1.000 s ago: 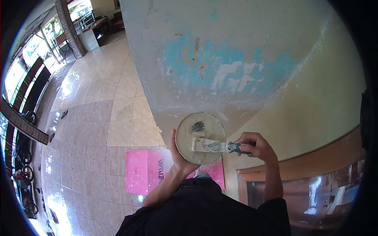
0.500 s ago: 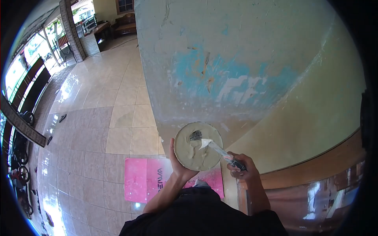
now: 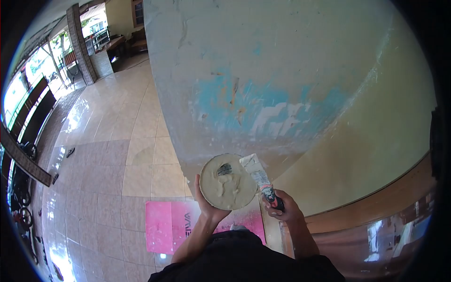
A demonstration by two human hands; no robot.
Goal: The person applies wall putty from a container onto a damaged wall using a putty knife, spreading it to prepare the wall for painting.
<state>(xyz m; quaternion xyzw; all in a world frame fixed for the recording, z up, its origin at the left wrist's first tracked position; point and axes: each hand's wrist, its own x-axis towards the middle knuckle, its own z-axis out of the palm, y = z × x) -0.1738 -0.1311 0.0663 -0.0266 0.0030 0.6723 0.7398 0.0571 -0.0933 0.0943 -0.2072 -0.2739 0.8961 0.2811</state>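
Observation:
A round container (image 3: 221,192) of pale, creamy paste sits in my left hand (image 3: 210,210), with the thumb along its left rim and the other fingers hidden beneath. A dark patch shows in the paste near the top. My right hand (image 3: 282,207) is wrapped round the dark and red handle of a putty knife (image 3: 259,176). Its wide, paste-smeared blade points up and left, over the container's upper right rim. Beyond them stands a wall (image 3: 225,51) with blue worn patches, whitish smears and small brown chips.
Below the container a pink board (image 3: 162,225) lies on the tiled floor (image 3: 103,183). A brown glossy surface (image 3: 371,244) curves along the lower right. Farther off at the left are a pillar (image 3: 81,44), a dark gate (image 3: 35,113) and parked motorbikes (image 3: 26,216).
The putty knife has come up off the paste to the container's right edge, its blade now turned flat to view. The head view has shifted, so the wall appears farther left.

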